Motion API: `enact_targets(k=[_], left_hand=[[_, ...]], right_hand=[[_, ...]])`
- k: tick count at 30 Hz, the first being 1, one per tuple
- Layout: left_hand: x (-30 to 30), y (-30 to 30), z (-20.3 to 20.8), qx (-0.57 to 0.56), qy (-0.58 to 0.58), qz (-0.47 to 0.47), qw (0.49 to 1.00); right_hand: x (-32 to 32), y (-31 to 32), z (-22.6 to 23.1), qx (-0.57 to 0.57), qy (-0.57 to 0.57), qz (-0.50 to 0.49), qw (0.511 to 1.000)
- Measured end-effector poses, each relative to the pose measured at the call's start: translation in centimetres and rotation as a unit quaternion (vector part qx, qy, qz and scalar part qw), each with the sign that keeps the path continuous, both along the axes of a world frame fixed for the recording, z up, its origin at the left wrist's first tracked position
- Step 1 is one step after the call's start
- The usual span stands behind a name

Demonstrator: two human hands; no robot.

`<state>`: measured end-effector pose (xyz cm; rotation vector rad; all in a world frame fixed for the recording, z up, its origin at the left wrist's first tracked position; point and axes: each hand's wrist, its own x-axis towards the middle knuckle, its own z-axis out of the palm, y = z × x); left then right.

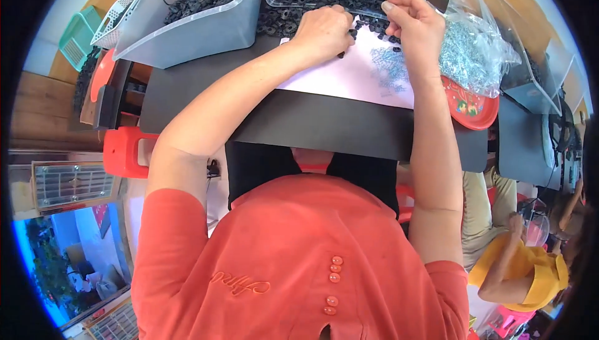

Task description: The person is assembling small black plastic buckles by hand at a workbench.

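My left hand [324, 32] is over the far part of a white sheet [337, 83], its fingers curled against a small black plastic part [353, 33]. To its right, my right hand [419, 28] is raised with thumb and forefinger pinched together. Whatever sits in that pinch is too small to make out. Between the hands lie a few more loose black parts [375, 25]. Small bluish-silver pieces, like pins or screws [390, 68], are scattered on the sheet beside my right wrist.
Two clear bins [206, 40] [349, 8] of black parts stand at the back. On the right, a plastic bag [477, 50] of silvery pieces rests on a red tray [477, 114]. Green and white baskets [78, 40] [118, 15] are far left. Someone in yellow [527, 271] sits at right.
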<state>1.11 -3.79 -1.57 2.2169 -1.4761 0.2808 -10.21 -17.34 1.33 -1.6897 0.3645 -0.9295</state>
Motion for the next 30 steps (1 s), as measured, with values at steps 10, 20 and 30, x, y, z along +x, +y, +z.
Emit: enact_targets(k=[10,20,30], left_hand=[[-0.2,1.7,0.3,-0.06,0.053,-0.005,0.997],[-0.8,3.3,1.3,-0.262,0.714,-0.043,0.648],[-1.3,4.6,0.9,-0.277,0.804,-0.081,0.52]], right_hand=[[-0.3,-0.5,-0.2,-0.218,0.163,0.013,0.962],[0.0,2.5,-0.3,-0.232,0.089,0.162,0.955],[0.0,5.1,0.6,-0.26,0.048,0.109,0.958]])
